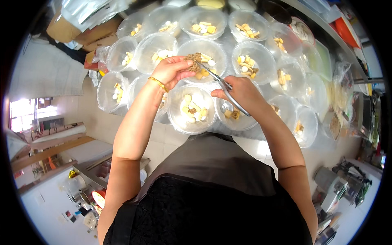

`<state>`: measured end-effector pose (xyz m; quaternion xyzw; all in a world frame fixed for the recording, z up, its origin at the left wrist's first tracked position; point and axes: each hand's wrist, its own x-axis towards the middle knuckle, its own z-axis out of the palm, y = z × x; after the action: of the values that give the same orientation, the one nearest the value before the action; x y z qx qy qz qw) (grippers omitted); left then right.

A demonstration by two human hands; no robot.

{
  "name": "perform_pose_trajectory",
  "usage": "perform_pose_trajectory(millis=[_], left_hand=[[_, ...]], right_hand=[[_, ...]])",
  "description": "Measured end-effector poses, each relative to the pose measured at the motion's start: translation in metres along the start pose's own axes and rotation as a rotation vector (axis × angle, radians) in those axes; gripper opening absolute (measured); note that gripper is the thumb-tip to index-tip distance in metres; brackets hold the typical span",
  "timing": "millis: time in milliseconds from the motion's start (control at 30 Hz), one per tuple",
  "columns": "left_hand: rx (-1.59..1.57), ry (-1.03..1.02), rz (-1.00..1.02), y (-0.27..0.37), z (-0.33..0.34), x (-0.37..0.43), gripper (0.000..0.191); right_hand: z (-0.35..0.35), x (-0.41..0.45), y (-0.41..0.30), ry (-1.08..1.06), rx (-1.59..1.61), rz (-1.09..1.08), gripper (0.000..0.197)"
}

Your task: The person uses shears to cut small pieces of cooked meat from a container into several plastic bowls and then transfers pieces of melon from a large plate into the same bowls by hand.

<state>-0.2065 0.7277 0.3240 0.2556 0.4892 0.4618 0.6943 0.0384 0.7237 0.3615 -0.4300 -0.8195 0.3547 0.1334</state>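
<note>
My left hand (175, 71) pinches a clump of crumbly brown food (193, 61) over a clear plastic bowl (218, 46). A pair of metal scissors (225, 85) is in my right hand (245, 90), its blades reaching the clump's edge. That bowl contains yellow food pieces (202, 73) and a white ball (211, 62). Nearer to me stands a plastic-lined bowl (173, 122) with yellow and white pieces and a brown bit (192, 111) among them. The bowl to its right (245, 125) also has a brown chunk (235, 114) in it.
Several more lined bowls (203, 15) with similar contents stand in rows across the metal table (260, 132). A cardboard box (62, 27) lies at the far left. Plastic bags (341, 82) and a green-rimmed container (323, 61) sit along the right side.
</note>
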Motion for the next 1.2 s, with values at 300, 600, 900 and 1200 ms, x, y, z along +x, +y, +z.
perform_pose_trajectory(millis=[300,600,900,1200], left_hand=[[-0.091,-0.070,-0.051,0.003,0.001,0.022,0.021],[-0.132,0.052,0.055,0.022,0.018,0.055,0.023],[-0.059,0.076,0.117,0.057,0.009,0.116,0.018],[0.028,0.093,0.019,0.067,-0.010,0.147,0.025]], right_hand=[[0.003,0.005,0.004,-0.180,0.234,0.400,0.062],[-0.007,0.047,-0.004,-0.103,0.199,0.288,0.067],[-0.024,0.109,0.020,0.052,0.044,0.119,0.062],[-0.027,0.143,0.056,-0.183,0.798,0.558,0.064]])
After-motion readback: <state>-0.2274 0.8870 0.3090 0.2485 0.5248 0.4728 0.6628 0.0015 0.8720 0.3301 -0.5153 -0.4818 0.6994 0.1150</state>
